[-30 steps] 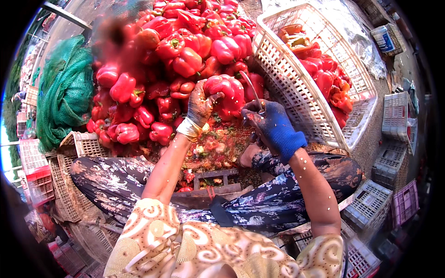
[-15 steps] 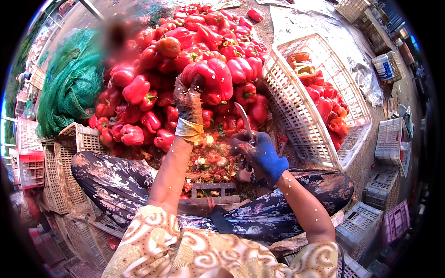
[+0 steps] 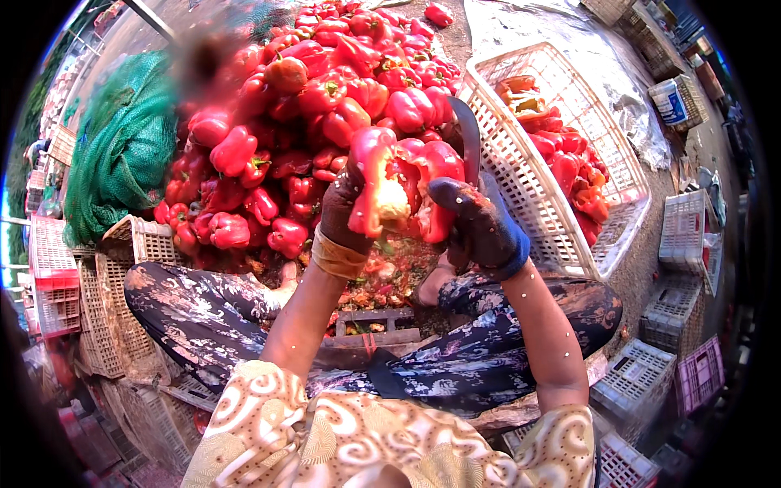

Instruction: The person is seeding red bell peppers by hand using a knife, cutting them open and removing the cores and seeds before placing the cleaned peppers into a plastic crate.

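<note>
My left hand (image 3: pixel 346 213), in a dark glove with a tan cuff, grips a large red bell pepper (image 3: pixel 400 185) raised close to the camera, its pale core exposed. My right hand (image 3: pixel 476 224), in a blue glove, holds a knife (image 3: pixel 465 138) whose curved blade rises behind the pepper's right side. Both hands meet at the pepper, above my lap.
A big heap of red peppers (image 3: pixel 317 106) lies ahead. A white plastic crate (image 3: pixel 521 171) on the right holds cut pepper pieces. Green netting (image 3: pixel 114 154) sits at left. Pepper scraps (image 3: pixel 382 285) lie between my knees. Several crates (image 3: pixel 683 236) surround me.
Both hands rose toward the camera with the pepper. The pepper is now split open at the core, and the knife moved up behind it.
</note>
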